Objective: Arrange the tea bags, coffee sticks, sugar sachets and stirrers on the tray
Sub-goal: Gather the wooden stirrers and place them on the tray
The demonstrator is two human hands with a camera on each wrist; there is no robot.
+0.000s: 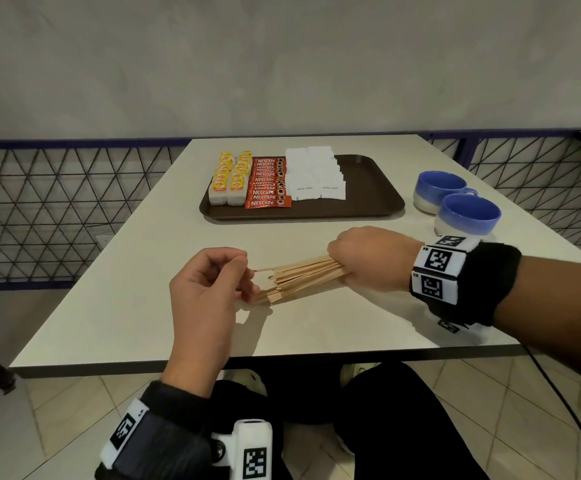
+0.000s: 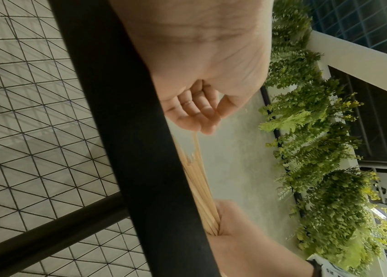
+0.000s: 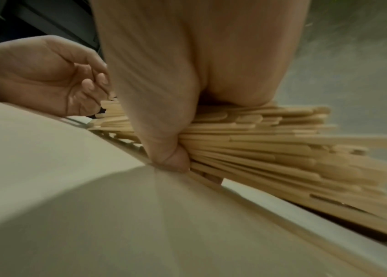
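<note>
Two hands work a bundle of wooden stirrers [image 1: 299,277] at frame centre: right hand [image 1: 368,259] fisted around it, left hand [image 1: 206,289] pinching its fanned ends. Upper centre, a brown tray [image 1: 372,199] carries yellow-tagged tea bags [image 1: 228,180], "NESCAFE CLASSIC" coffee sticks [image 1: 268,183] and "white sugar" sachets [image 1: 316,174]. White table [image 1: 126,306]; two blue cups [image 1: 455,202] at right; grey wall behind.

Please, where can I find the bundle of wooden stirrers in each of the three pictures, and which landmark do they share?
Head view: the bundle of thin pale wooden stirrers lies centre, between both hands, above the white table.
Left wrist view: the bundle runs down the centre, beside a black bar.
Right wrist view: the bundle fans toward the right edge.
Shared landmark: the right hand gripping the bundle; the left hand pinches one stirrer.
</note>
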